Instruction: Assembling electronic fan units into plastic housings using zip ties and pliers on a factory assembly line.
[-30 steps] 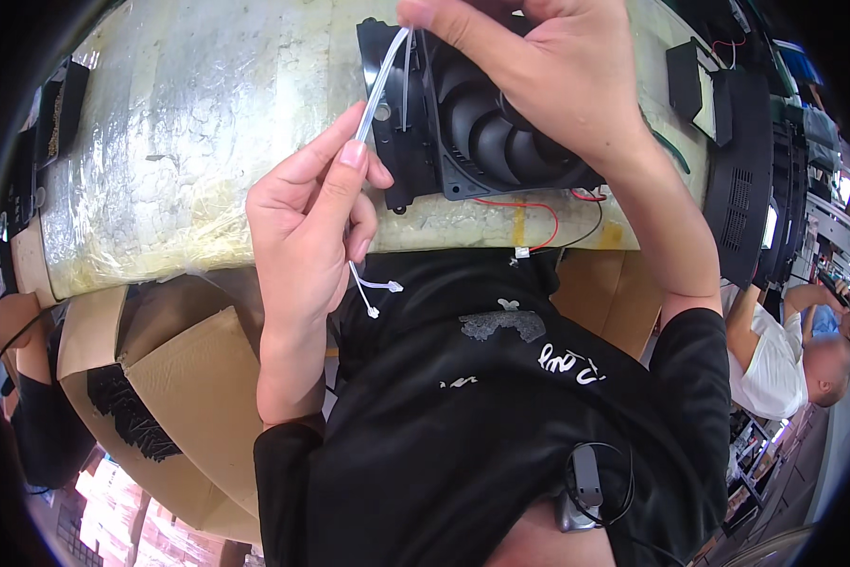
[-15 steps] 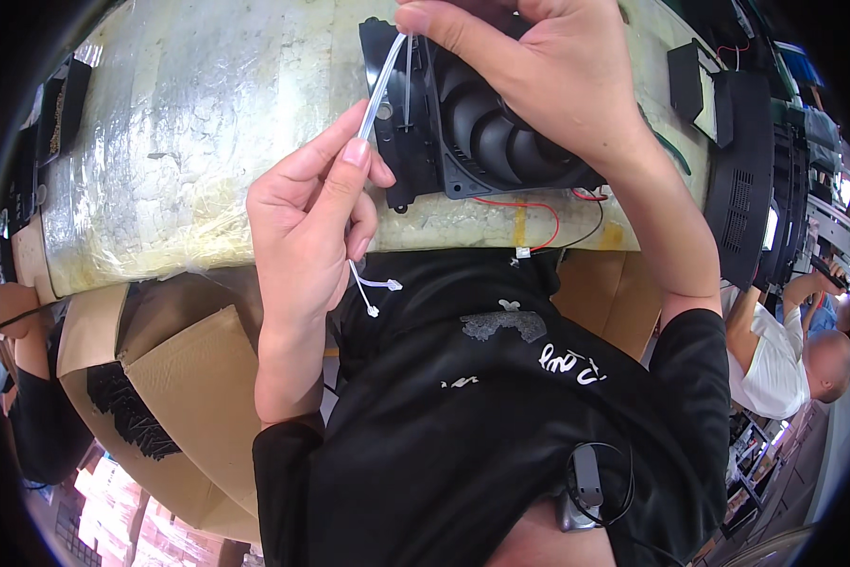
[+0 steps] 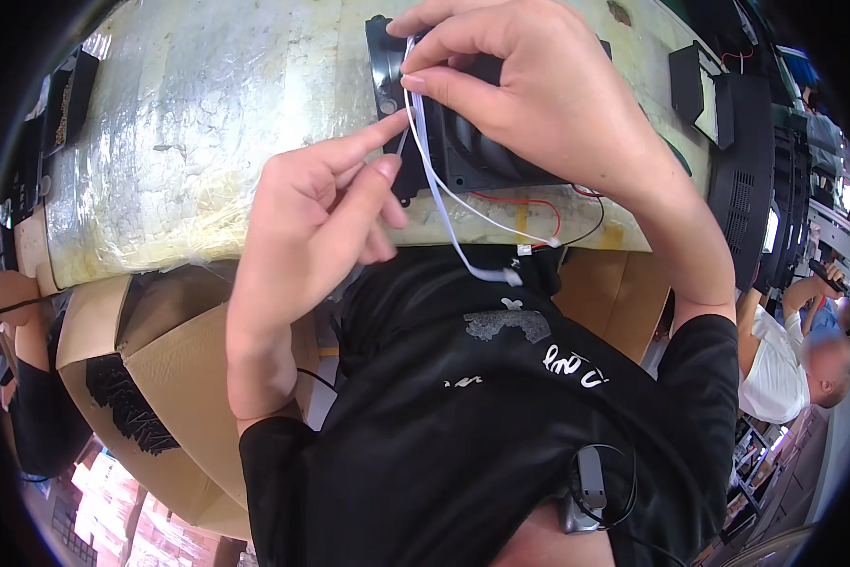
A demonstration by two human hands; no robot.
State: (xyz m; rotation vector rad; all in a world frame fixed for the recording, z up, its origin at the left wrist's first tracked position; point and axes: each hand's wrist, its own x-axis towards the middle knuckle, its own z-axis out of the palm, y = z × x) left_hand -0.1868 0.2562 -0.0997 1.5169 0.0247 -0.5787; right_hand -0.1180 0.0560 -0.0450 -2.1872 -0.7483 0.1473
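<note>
My right hand (image 3: 529, 90) is over the black fan unit, thumb and forefinger pinching a pair of white cables (image 3: 429, 165). They hang in a loose curve past the table edge, with small white plugs (image 3: 512, 277) at their ends. My left hand (image 3: 316, 213) has its forefinger stretched toward the cables and its thumb apart. A thin pale strip shows between those two fingers; whether they touch it is unclear. Below my right hand, the black fan (image 3: 477, 156) is partly covered. The black panel (image 3: 387, 85) beside it lies on the table.
Film covers the pale worktable (image 3: 207, 123). A red and black lead (image 3: 549, 213) runs out near its front edge. An open cardboard box (image 3: 188, 378) stands below left. At right are a black housing (image 3: 741, 189) and another person in a white shirt (image 3: 774, 378); another person's arm shows far left.
My left hand has let the cables go, and its forefinger has reached rightward. The loose plug ends have swung right. My right hand still pinches the cables, slightly lower.
</note>
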